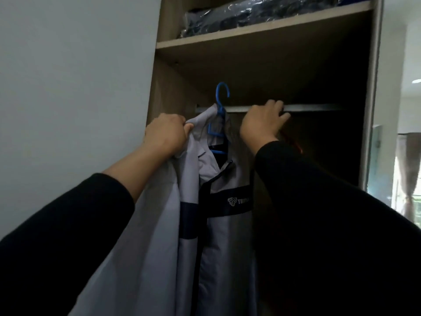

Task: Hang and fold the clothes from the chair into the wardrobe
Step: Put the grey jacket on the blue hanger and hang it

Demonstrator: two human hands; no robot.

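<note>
A light grey jacket (218,236) with dark blue bands hangs on a blue hanger (219,124) in front of the open wardrobe (268,71). The hanger's hook rises just above the metal hanging rail (319,107). My left hand (165,133) grips the jacket's left shoulder at the wardrobe's left side. My right hand (262,120) is up at the rail to the right of the hanger, its fingers curled over the rail and its thumb under it. Both sleeves are black.
A wooden shelf (262,30) above the rail carries dark clothes in clear plastic bags (250,14). The hanging space right of my hand is dark, with something orange (296,144) dimly seen. A white wall (73,87) stands left, a curtained window (407,174) right.
</note>
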